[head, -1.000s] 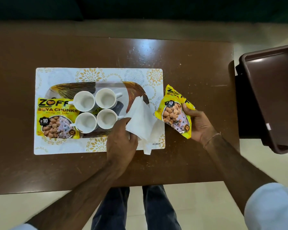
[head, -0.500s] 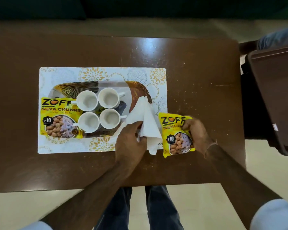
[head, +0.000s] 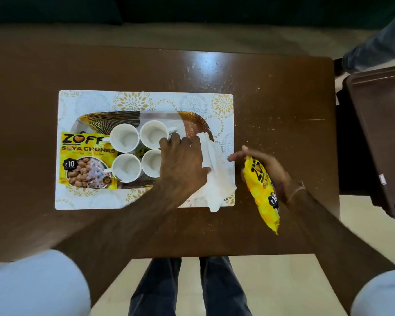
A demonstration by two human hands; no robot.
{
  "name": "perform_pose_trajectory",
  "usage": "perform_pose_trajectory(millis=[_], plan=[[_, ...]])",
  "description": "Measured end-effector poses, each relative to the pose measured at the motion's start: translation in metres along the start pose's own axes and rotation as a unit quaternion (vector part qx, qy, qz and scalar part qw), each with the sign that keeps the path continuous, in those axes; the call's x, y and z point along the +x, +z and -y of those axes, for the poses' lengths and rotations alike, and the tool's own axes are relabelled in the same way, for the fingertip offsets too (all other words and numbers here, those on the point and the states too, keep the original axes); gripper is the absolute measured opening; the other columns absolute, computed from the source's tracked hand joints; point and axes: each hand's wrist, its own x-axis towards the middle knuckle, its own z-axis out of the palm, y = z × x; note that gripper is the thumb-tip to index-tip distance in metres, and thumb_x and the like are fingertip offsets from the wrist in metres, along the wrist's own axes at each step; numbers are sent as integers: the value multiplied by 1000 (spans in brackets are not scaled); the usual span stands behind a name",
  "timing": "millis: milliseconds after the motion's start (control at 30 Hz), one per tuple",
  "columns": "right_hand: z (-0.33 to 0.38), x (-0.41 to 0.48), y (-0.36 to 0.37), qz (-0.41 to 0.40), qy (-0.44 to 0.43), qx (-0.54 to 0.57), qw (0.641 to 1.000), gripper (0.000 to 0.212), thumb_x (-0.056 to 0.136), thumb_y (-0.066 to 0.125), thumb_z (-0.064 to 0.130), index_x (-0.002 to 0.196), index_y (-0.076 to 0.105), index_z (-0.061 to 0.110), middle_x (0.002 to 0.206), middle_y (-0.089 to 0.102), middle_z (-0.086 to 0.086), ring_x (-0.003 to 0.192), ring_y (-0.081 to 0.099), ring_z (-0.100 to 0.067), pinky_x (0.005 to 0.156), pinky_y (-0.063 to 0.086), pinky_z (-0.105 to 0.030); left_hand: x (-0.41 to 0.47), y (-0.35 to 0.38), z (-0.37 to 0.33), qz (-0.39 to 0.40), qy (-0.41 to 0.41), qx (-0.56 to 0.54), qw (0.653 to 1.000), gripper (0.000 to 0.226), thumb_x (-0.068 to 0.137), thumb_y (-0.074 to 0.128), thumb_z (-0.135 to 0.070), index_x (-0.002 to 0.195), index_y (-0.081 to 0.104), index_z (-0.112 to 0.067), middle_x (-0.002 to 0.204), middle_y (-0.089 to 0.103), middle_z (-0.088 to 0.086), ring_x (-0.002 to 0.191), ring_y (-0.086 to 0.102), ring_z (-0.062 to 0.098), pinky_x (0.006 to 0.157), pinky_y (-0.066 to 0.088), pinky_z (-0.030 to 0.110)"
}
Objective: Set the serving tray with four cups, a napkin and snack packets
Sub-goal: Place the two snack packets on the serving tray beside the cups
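Observation:
A patterned serving tray (head: pixel 114 119) lies on a white placemat (head: pixel 89 103). Several white cups (head: pixel 124 137) stand on it in a square. One yellow soya-chunks packet (head: pixel 84 160) lies on the tray's left end. My left hand (head: pixel 183 163) rests over the tray's right end, fingers spread, pressing down a white napkin (head: pixel 217 179) that trails off the tray onto the mat. My right hand (head: pixel 267 169) holds a second yellow packet (head: pixel 262 195) edge-on above the table, right of the mat.
The brown table (head: pixel 271 99) carries the mat; its near edge runs just below my arms. A dark brown plastic chair (head: pixel 381 133) stands at the right. Another person's leg (head: pixel 379 44) shows at the top right corner. My own legs are below the table edge.
My left hand moved up over the tray and flattened the napkin there. My right hand turned the second packet on edge and lifted it slightly to the right.

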Motion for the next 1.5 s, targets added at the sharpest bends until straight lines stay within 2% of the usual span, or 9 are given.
perform_pose_trajectory(millis=[133,233,300,533,733,1000,1200,1400,1500], plan=[[-2,5,12,-7,-51,-156,986,42,77,73,46,108,66,19,78,65,4,65,63,-11,63,51,-27,13,8,-4,21,-8,28,999,89,72,58,-74,135,46,-12,115,66,13,117,51,38,95,32,51],[-4,11,21,-76,-56,-431,897,75,61,63,86,119,54,39,96,59,17,86,60,-1,68,44,-24,15,10,-5,21,-5,40,999,90,72,55,-76,131,47,-8,104,69,11,109,54,35,91,32,49],[-7,17,22,-116,-48,-487,864,72,64,62,85,120,53,40,101,60,13,90,60,-9,64,39,-25,18,8,-7,35,-2,35,999,89,73,59,-75,130,47,-8,105,67,10,106,56,32,91,34,47],[-7,31,26,-106,-62,-431,894,21,85,69,44,78,66,24,78,71,6,72,67,-14,62,42,-25,18,7,4,45,-32,-196,979,48,82,77,-31,118,57,-7,112,66,14,104,62,33,85,45,39],[-11,39,21,-78,-33,-261,962,43,85,75,36,120,71,12,123,72,-9,112,69,-28,107,49,-46,21,8,10,60,-69,-266,960,42,80,78,-28,114,62,-9,105,70,11,100,64,32,81,47,36],[-12,36,19,-40,-2,-66,997,11,89,74,21,93,76,11,82,77,-8,64,72,-18,65,57,-27,34,-3,17,94,-88,-333,934,19,89,67,-27,82,52,-18,69,47,-10,78,50,22,61,29,31],[-11,34,27,-6,11,14,1000,9,90,70,16,88,79,17,81,77,-5,65,72,-18,64,58,-26,41,-14,32,150,-173,-498,837,11,94,62,-21,105,62,-20,107,69,6,99,66,29,87,55,43],[-11,27,42,38,-1,43,998,13,92,69,15,102,76,21,95,78,-7,76,75,-20,69,60,-29,39,-27,43,190,-229,-619,727,20,98,59,-10,114,68,-4,112,73,19,103,70,38,91,57,51],[-10,19,39,13,1,2,1000,20,91,69,14,110,73,19,87,78,-6,70,74,-19,70,59,-30,34,-32,48,210,-237,-694,647,24,99,56,-6,121,65,-2,117,72,18,95,72,28,77,62,34]])
